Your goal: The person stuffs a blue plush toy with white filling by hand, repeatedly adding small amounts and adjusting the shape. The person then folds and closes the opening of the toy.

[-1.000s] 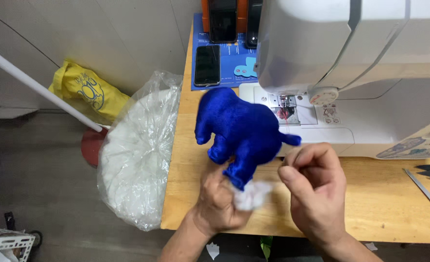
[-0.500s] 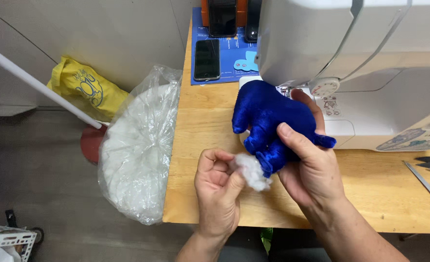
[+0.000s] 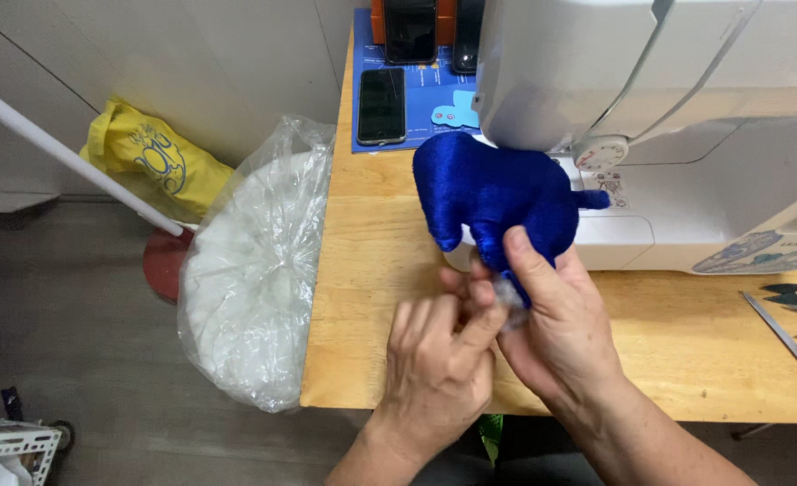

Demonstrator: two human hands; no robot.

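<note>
A shiny blue plush toy [image 3: 497,193] is held over the wooden table [image 3: 686,333], in front of the white sewing machine [image 3: 668,117]. My right hand [image 3: 556,324] grips the toy's lower end, thumb pressed on the fabric. My left hand [image 3: 439,364] sits against it, fingers pinching a small tuft of white stuffing [image 3: 509,297] at the toy's lower opening. Most of the tuft is hidden between the fingers.
A clear plastic bag of white stuffing [image 3: 250,270] hangs off the table's left edge. A black phone [image 3: 382,105] lies on a blue mat at the back. Metal scissors and tweezers [image 3: 794,315] lie at the right. A yellow bag [image 3: 146,162] sits on the floor.
The white tuft, plainly visible before, is now mostly tucked in at the toy's opening. My left hand has closed in against my right, which still grips the toy.
</note>
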